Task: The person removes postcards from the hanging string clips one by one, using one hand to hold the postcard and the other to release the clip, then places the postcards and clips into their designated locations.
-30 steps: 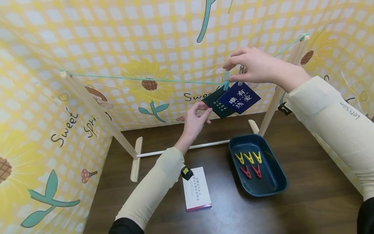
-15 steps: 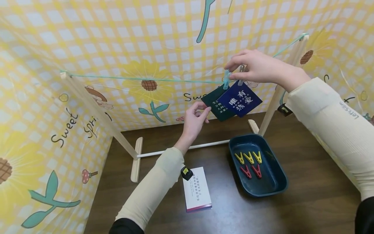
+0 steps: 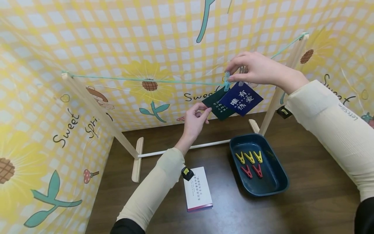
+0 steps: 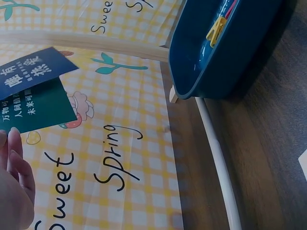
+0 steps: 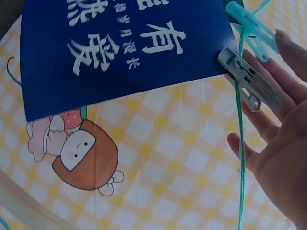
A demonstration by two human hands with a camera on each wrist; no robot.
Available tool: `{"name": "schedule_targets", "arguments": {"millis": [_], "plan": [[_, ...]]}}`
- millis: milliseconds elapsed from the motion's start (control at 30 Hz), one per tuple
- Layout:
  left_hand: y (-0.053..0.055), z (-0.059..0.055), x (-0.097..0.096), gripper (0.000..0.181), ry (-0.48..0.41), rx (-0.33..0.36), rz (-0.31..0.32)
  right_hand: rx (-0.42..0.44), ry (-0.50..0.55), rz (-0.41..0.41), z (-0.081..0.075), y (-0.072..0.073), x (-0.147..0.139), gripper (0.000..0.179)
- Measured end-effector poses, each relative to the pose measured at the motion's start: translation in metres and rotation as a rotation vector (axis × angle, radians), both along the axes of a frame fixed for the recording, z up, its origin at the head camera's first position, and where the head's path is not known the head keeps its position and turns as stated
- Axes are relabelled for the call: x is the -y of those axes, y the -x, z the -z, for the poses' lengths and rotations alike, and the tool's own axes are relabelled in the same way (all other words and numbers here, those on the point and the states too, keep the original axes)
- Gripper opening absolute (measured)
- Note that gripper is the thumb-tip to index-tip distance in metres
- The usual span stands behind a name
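Note:
A dark green card [image 3: 219, 105] hangs at the cord [image 3: 172, 81] under a teal clothespin [image 3: 227, 83]. My left hand [image 3: 194, 125] pinches the green card's left corner between thumb and fingers. Up at the cord, my right hand [image 3: 258, 66] holds the teal clothespin between thumb and fingers. A navy card [image 3: 243, 99] with white characters overlaps the green one. It hangs from a grey clothespin [image 5: 249, 76], which sits right beside my right fingers in the right wrist view.
A dark blue tray [image 3: 271, 182] holds yellow clothespins [image 3: 249, 157] and red clothespins [image 3: 257, 170]. White-topped cards [image 3: 198, 191] lie stacked on the brown table [image 3: 152, 204]. Wooden posts [image 3: 99, 113] carry the cord, and a white rod [image 3: 210, 144] joins their feet.
The navy card has swung slightly right. The green card dipped, then rose a little. My right hand has come down slightly; both hands keep their holds.

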State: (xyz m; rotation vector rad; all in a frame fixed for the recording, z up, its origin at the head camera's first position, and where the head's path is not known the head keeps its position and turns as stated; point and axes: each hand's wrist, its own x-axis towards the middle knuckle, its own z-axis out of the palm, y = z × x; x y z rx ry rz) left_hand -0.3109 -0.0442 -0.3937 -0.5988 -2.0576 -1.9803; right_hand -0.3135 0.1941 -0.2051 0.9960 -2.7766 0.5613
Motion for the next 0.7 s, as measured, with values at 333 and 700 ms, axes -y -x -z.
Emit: {"name": "schedule_targets", "arguments": {"millis": [333,700], "plan": [[0.0005,0.0024,-0.0016,0.012,-0.016,-0.011,0.003,0.053,0.032,0.027,0.0007,-0.0005,-0.0015,0.029],[0.0020,0.0026,-0.0006,0.014,-0.011,-0.023,0.006,0.001,0.086,-0.006,0.0079,0.0041,-0.0008,0.020]]}}
